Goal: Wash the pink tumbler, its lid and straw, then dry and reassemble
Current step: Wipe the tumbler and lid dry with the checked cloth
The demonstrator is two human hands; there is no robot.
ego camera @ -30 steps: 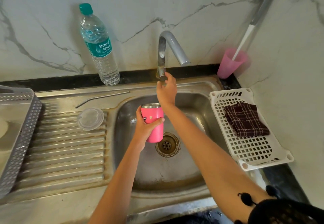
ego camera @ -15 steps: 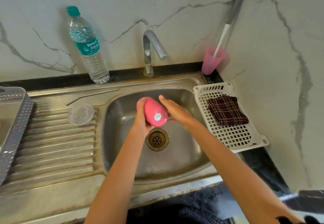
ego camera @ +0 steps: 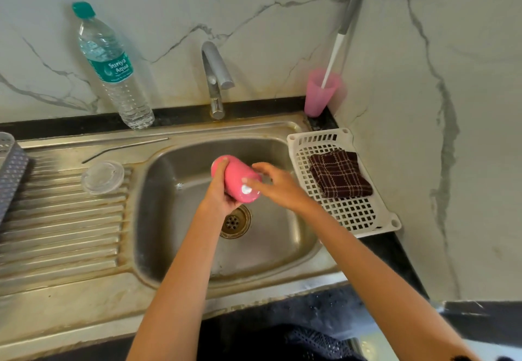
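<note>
Since the tap shot, you've tipped the pink tumbler (ego camera: 236, 178) base-toward-you over the sink (ego camera: 175, 247) — your left hand (ego camera: 223, 194) grasps its side, your right hand (ego camera: 278, 184) loose, fingertips on its base. Lid (ego camera: 103, 177) and straw (ego camera: 124, 148) lie apart on the drainboard.

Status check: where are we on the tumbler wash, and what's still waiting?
Early on. In hand: the left hand grips the pink tumbler tipped over the sink, its base towards the camera, while the right hand touches it. No water shows from the tap. Left: the clear lid and metal straw lie untouched on the drainboard; the checked cloth sits folded in its basket, so drying and reassembly remain.
</note>
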